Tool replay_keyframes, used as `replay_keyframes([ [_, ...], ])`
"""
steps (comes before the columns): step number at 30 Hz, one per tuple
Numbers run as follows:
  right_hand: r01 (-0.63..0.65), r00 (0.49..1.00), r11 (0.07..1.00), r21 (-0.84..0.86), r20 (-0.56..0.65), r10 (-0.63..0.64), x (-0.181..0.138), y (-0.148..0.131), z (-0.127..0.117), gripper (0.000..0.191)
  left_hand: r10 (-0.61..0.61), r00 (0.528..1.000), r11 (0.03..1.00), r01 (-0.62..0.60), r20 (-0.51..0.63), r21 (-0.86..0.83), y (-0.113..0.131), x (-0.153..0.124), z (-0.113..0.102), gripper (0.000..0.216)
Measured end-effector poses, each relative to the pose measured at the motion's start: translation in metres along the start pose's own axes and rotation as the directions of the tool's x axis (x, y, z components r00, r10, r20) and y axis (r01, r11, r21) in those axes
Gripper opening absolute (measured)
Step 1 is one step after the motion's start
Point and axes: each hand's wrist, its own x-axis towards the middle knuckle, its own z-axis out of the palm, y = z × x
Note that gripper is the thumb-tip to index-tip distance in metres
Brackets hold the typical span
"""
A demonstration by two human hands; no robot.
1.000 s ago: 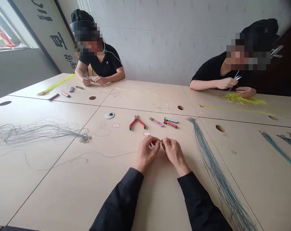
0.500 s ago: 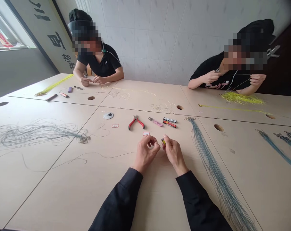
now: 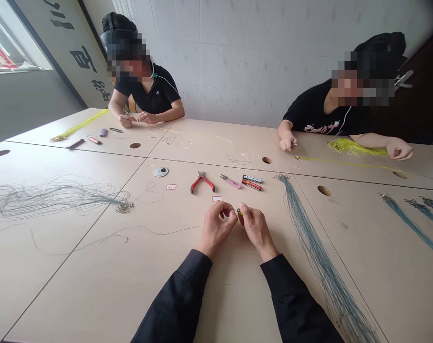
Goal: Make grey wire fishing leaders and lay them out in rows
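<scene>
My left hand [image 3: 218,226] pinches the end of a thin dark cord [image 3: 162,234], which trails away across the tabletop to the left. Close beside it, my right hand [image 3: 255,227] is closed on a small yellow-and-black lighter [image 3: 240,214], its top pointing toward the left fingertips. Whether there is a flame I cannot make out. Beyond my hands lie red-handled pliers [image 3: 202,182], pink thread snips [image 3: 231,181] and two lighter-like sticks, one with a red label [image 3: 251,185].
A long bundle of blue-grey cords [image 3: 309,238] lies to the right, with smaller bundles [image 3: 409,224] farther over. At the left spreads a looser grey bundle [image 3: 59,200]. Two co-workers sit across the table [image 3: 130,286], near yellow cords [image 3: 355,146]. Round holes [image 3: 324,190] pierce the tabletop.
My right hand has shifted slightly left, bringing the lighter nearer my left fingertips. The co-worker at the right has lowered both hands from a stretched cord to the table.
</scene>
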Motion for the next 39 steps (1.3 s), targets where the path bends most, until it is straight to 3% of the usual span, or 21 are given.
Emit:
replay_keyframes([
  [28, -0.001, 1.0, 1.0, -0.018, -0.011, 0.001, 0.0037, 0.004, 0.001, 0.053, 0.008, 0.999, 0.999, -0.006, 0.043, -0.041, 0.0004, 0.0, -0.0026, 0.013],
  [39, 0.014, 0.999, 0.999, -0.034, -0.03, -0.015, 0.0074, 0.0057, 0.0006, 0.043, 0.007, 0.999, 0.999, -0.005, 0.042, -0.043, 0.0027, 0.0004, -0.0024, 0.013],
])
